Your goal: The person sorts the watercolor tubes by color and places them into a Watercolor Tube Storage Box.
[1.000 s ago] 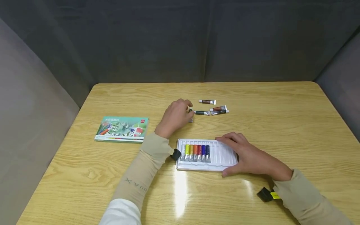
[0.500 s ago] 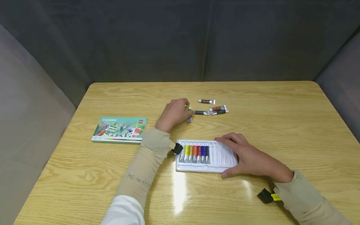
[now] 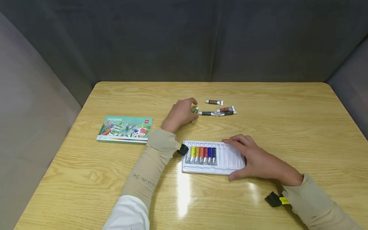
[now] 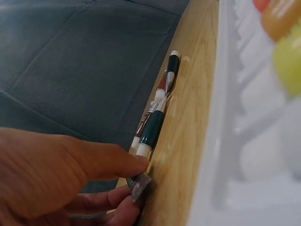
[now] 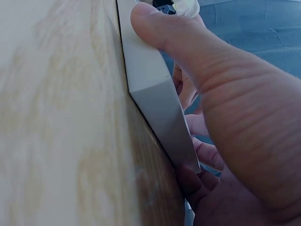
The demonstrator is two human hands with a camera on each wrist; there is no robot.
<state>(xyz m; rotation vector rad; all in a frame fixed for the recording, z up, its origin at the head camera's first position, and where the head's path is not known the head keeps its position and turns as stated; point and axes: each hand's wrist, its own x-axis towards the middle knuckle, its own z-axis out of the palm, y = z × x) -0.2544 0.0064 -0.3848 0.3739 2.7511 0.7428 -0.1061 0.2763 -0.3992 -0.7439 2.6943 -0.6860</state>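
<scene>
My left hand pinches a small green paint tube between thumb and fingers, just left of the loose tubes. In the left wrist view that tube's silver crimped end sticks out below the thumb. My right hand grips the right end of a white plastic tray, thumb on the near side and fingers on the far side. Its side wall shows in the right wrist view. A row of several paint tubes, from white through yellow and red to dark blue, fills the tray's left slots.
Beyond the tray lie a dark green tube, a dark brown tube, and a reddish-brown tube against a blackish tube. A teal paint box lies at the left. Dark cloth hangs behind the table.
The tube at my left fingertips has turned to a slant, and its green label now shows between thumb and fingers. My right hand keeps its grip on the tray. The head view has shifted slightly.
</scene>
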